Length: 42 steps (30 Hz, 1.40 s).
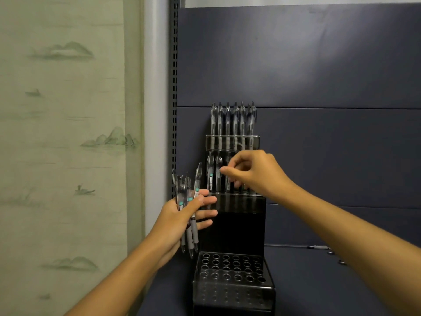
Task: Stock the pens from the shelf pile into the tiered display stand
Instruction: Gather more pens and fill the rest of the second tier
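Dark blue-grey shelving (319, 65) forms the backdrop, with a slotted upright (175, 87) at its left edge and pale wallpaper (63, 133) printed with misty hills beyond it. On the shelf (319, 281) a black tiered display stand (234, 226) is placed. Top tier (232, 142): one row of clear-barrelled pens (234, 119), upright. Middle tier (237, 198): several pens stood at its left part; the rest is hidden behind the right hand. Bottom tier (232, 270): a grid of round holes, all unfilled.

A bundle of pens (189, 201) is gripped in the left hand (182, 215), thumb across the barrels, grey grips downward, just left of the stand. The right hand (252, 172) is held at the middle tier, fingers curled and thumb and forefinger drawn together, possibly on a pen top; its grip cannot be told through the blur.

One loose pen (317, 247) and small dark bits (337, 257) are seen on the shelf at the right.
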Each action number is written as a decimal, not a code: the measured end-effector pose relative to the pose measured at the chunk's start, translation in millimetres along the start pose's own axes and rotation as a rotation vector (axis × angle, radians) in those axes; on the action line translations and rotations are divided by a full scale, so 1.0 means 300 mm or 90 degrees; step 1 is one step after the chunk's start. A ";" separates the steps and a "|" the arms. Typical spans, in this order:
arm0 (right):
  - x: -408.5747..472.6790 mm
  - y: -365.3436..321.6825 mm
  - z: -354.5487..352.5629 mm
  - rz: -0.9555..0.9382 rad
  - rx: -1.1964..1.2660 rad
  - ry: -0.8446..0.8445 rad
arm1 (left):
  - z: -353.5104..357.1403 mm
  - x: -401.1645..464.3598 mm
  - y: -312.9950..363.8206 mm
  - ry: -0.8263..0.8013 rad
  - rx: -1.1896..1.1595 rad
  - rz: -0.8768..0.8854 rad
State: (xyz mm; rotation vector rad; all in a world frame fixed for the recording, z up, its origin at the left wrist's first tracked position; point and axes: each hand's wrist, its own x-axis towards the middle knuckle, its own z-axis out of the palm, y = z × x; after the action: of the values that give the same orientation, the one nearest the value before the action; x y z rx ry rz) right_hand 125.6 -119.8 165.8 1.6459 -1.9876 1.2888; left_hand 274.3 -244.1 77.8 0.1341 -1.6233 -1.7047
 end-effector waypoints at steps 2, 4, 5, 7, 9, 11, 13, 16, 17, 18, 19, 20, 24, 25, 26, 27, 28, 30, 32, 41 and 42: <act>-0.023 -0.020 0.029 -0.017 -0.002 -0.052 | 0.014 0.001 0.004 -0.013 -0.001 -0.001; -0.041 -0.030 0.054 -0.020 -0.020 -0.064 | 0.036 -0.003 0.004 -0.036 0.011 0.000; -0.049 -0.032 0.063 -0.021 -0.028 -0.058 | 0.047 -0.005 0.003 -0.050 0.021 0.000; -0.063 -0.033 0.073 -0.019 -0.034 -0.042 | 0.063 -0.009 -0.002 -0.071 0.037 -0.005; -0.072 -0.031 0.075 -0.008 -0.025 -0.031 | 0.069 -0.009 -0.007 -0.079 0.040 -0.011; -0.076 -0.025 0.072 0.010 -0.013 -0.027 | 0.071 -0.008 -0.009 -0.086 0.047 -0.018; -0.075 -0.018 0.066 0.025 -0.009 -0.019 | 0.074 -0.008 -0.009 -0.096 0.056 -0.022; -0.066 -0.018 0.056 0.036 0.014 0.000 | 0.076 -0.008 -0.013 -0.100 0.061 -0.024; -0.061 -0.020 0.048 0.040 0.033 0.012 | 0.076 -0.008 -0.015 -0.098 0.062 -0.026; -0.056 -0.025 0.036 0.043 0.051 0.025 | 0.075 -0.008 -0.020 -0.094 0.064 -0.029; -0.050 -0.028 0.022 0.044 0.063 0.038 | 0.072 -0.009 -0.025 -0.089 0.069 -0.031; -0.042 -0.031 0.007 0.043 0.071 0.050 | 0.068 -0.009 -0.029 -0.083 0.074 -0.031; 0.004 -0.026 -0.049 0.045 0.073 0.081 | 0.046 -0.006 -0.032 -0.049 0.080 -0.031; 0.017 -0.024 -0.064 0.048 0.076 0.094 | 0.039 -0.005 -0.031 -0.042 0.080 -0.031; 0.029 -0.023 -0.080 0.051 0.081 0.109 | 0.034 -0.003 -0.030 -0.036 0.079 -0.031; 0.039 -0.024 -0.098 0.052 0.085 0.125 | 0.028 -0.001 -0.028 -0.032 0.080 -0.030; 0.048 -0.026 -0.114 0.053 0.089 0.139 | 0.024 0.001 -0.026 -0.030 0.082 -0.029; 0.063 -0.027 -0.136 0.053 0.091 0.158 | 0.016 0.003 -0.025 -0.028 0.088 -0.028; 0.072 -0.025 -0.140 0.063 0.090 0.157 | 0.012 0.006 -0.028 -0.027 0.092 -0.027; 0.053 0.023 -0.076 0.100 0.087 0.111 | 0.012 0.010 -0.034 -0.032 0.083 -0.023; 0.051 0.029 -0.070 0.105 0.087 0.107 | 0.013 0.010 -0.035 -0.032 0.083 -0.024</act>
State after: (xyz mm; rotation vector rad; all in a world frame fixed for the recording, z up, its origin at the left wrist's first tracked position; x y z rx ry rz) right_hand 105.9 -114.5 184.2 1.4004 -2.0071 1.5971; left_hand 265.4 -243.5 70.4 0.1873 -1.7797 -1.6425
